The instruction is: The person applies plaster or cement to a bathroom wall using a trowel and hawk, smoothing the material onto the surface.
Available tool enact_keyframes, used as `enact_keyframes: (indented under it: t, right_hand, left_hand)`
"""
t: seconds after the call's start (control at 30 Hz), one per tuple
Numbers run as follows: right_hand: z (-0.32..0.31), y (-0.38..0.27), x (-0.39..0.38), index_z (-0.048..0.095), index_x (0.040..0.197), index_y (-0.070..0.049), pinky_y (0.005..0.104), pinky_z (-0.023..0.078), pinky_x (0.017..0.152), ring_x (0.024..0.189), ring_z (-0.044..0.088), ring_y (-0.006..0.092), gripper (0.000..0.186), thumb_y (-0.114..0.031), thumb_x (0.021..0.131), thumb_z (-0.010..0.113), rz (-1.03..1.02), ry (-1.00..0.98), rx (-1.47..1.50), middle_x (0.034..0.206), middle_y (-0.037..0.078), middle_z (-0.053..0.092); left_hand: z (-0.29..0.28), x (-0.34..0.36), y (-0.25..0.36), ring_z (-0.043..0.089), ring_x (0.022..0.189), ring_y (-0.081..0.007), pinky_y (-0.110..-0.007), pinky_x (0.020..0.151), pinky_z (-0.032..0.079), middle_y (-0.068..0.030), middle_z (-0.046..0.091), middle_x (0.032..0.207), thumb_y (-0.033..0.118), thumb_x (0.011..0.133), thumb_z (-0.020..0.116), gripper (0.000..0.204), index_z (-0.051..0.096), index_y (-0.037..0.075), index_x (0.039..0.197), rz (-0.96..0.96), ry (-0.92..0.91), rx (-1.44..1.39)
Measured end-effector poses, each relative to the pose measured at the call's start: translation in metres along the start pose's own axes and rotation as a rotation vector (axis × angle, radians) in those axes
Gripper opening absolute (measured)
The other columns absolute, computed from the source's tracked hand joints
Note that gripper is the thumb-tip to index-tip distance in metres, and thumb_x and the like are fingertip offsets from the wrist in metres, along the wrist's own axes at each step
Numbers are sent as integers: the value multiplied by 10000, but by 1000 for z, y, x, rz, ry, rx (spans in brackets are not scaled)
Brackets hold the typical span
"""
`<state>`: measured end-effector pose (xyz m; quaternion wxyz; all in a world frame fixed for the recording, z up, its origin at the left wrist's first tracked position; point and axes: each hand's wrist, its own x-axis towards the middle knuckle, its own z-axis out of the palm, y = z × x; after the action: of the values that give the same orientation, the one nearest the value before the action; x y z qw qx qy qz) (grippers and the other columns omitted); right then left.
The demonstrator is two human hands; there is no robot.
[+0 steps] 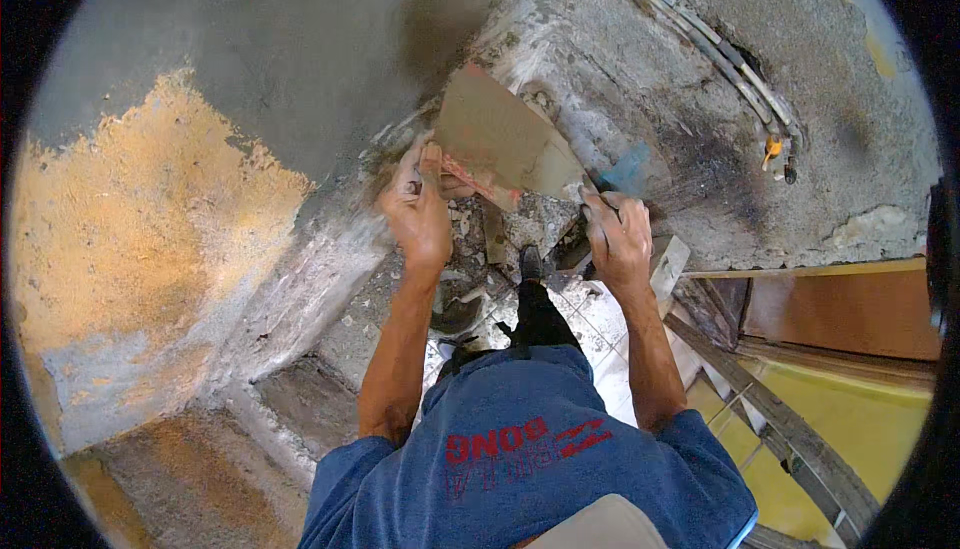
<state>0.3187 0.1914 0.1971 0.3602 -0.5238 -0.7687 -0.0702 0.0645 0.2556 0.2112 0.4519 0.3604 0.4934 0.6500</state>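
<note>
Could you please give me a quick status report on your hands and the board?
Left hand holding the board by its left side. Right hand at its right corner, grip unclear. Board face grey-brown, one edge reddish. Rubble on floor below.

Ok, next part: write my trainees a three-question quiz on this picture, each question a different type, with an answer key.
1. True or false: the left hand grips the flat board by its edge.
2. What colour is the rough wall patch at far left? A) green B) yellow-orange C) purple
3. Fill the gap: the thin pipes run along the wall on the person's ____ side.

Key: 1. True. 2. B. 3. Right.
</note>
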Motion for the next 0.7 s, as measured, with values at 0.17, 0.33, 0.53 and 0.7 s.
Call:
enact_keyframes:
  t: [0.17,0.33,0.53,0.7]
  right_hand:
    - [18,-7,1,692,1182,-13,435,487,860,968,605,365,328,41,864,630,90,7,120,1048,196,632]
    - [37,-6,8,686,1185,-1,396,492,827,926,606,346,275,8,916,630,213,46,199,1038,210,615]
    - [56,19,34,679,1179,-2,401,481,805,903,592,340,292,31,892,639,337,180,337,989,197,612]
    - [66,58,77,668,1146,16,368,482,843,913,602,296,202,-30,950,647,366,356,371,1018,162,629]
  left_hand:
    - [18,-21,-9,692,784,-174,-309,645,599,-100,693,937,150,1042,574,262,655,-48,1194,167,-116,126]
    - [19,-13,-32,693,758,-297,-368,637,561,-186,679,899,63,1000,580,202,664,-23,1163,638,-146,645]
    - [37,5,-42,693,830,-332,-405,682,546,-169,699,959,47,927,651,231,704,32,1151,670,-313,684]
    - [65,32,-54,680,793,-315,-411,649,571,-146,671,1047,52,794,699,376,696,44,1170,929,-415,877]
